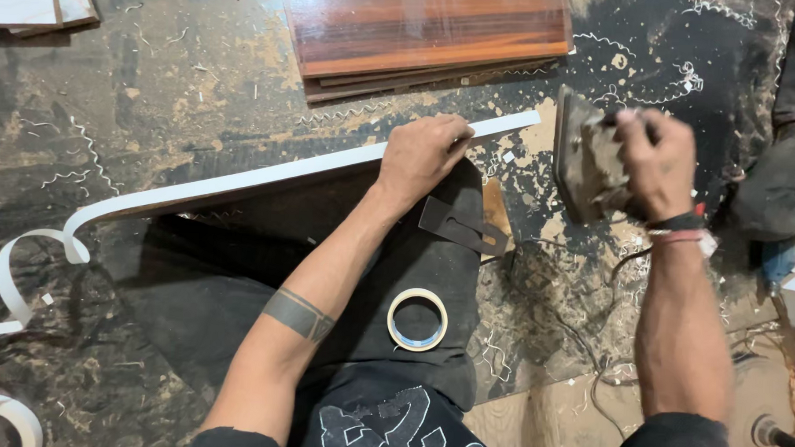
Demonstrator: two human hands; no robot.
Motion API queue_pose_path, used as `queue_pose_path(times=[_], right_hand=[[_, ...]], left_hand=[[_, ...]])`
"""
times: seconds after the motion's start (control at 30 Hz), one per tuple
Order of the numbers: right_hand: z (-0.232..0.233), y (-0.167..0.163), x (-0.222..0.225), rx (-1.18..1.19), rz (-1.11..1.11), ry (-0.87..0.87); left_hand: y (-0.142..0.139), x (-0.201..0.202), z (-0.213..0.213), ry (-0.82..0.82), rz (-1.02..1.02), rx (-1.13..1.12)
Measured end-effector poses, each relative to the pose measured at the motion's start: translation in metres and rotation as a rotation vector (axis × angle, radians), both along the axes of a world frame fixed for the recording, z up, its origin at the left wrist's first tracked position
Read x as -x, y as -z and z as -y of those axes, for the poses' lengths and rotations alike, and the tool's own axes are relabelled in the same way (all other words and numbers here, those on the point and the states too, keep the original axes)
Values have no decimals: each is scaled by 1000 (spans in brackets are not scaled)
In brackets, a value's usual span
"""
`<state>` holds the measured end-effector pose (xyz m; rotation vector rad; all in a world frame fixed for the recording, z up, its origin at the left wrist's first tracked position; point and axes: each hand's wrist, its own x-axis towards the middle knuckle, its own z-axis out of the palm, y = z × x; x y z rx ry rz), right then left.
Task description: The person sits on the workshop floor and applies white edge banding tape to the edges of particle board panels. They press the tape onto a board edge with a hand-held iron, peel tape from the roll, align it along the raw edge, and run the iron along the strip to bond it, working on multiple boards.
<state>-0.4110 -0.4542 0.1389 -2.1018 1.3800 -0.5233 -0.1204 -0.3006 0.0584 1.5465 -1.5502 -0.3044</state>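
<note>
Your left hand [422, 154] presses flat-fingered on the white edge-banding strip [267, 175], which runs lower left to upper right, while your right hand [651, 162] grips the crusted iron [585, 159].

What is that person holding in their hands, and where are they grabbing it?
The right hand grips a dirty old clothes iron by its top handle. The left hand holds nothing; it presses flat on the white edge strip along the board.

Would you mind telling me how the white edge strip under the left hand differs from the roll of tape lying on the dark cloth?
The white edge strip runs out long along the board edge, curling loose at its far end; the roll of tape is wound into a closed ring. The strip is pressed by the left hand; the roll lies untouched. Both are pale, thin bands.
</note>
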Motion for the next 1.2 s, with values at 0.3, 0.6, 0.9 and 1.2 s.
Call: queue_pose_path(times=[0.3,0.6,0.9,1.2], right_hand=[[26,-26,-85,160,-249,-201],[-10,-35,-139,280,-355,-305],[-58,-28,-208,361,-412,-419],[-1,-22,-146,301,-368,-301]], left_hand=[[5,-1,5,-12,-2,-4],[2,-9,-5,-35,-2,-77],[-10,-78,-82,-10,91,105],[-16,-80,-84,-36,112,54]])
